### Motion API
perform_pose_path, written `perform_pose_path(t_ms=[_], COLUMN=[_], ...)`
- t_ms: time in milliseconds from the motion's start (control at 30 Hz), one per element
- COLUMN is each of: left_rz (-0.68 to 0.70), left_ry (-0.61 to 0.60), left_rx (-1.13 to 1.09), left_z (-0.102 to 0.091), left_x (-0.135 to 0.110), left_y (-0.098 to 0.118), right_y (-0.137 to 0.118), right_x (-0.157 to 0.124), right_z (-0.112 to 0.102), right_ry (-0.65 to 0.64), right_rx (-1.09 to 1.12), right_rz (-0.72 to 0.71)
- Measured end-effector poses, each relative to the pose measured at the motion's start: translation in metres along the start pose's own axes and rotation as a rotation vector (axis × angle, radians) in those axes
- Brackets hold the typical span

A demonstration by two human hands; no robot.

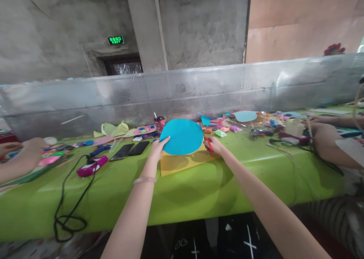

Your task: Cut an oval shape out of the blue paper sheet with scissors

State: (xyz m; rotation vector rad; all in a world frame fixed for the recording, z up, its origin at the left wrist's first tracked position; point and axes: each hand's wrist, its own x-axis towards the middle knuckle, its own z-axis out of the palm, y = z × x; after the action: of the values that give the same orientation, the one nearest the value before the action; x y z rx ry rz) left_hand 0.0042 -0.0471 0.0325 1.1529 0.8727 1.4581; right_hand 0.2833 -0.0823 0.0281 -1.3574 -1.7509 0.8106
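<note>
A blue oval sheet [182,136] that looks like craft foam or paper is held up in front of me over the table. My left hand [159,147] pinches its left edge, with the thumb on the front. In my right hand [215,146] is a pair of red-handled scissors [209,143], whose blades stand against the sheet's right edge. How far the blades are parted is too small to make out. Beneath the blue sheet lies a yellow sheet [182,163] on the green tabletop.
Two dark phones [130,150], a magenta glue-gun-like device [92,166] with a black cord, and a lidded cup [159,123] stand left. Foam scraps and small bagged pieces [220,133] lie behind. Co-workers' arms [327,141] reach in at both sides. A perforated metal panel [182,92] borders the back.
</note>
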Motion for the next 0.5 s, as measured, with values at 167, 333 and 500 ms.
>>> perform_pose_path(t_ms=[167,333,500], left_rz=[0.007,0.001,0.003], left_ry=[0.002,0.006,0.009], left_rx=[0.011,0.016,0.008], left_z=[-0.0002,-0.0026,-0.0068], left_x=[-0.0009,0.0027,0.0060], left_y=[0.0007,-0.0013,-0.0023], right_y=[0.0036,0.0030,-0.0009], right_x=[0.0028,0.0011,-0.0019], right_z=[0.0004,-0.0009,-0.0013], right_ry=[0.010,0.012,0.010], right_rx=[-0.022,-0.049,-0.070], right_rz=[-0.006,-0.011,-0.006])
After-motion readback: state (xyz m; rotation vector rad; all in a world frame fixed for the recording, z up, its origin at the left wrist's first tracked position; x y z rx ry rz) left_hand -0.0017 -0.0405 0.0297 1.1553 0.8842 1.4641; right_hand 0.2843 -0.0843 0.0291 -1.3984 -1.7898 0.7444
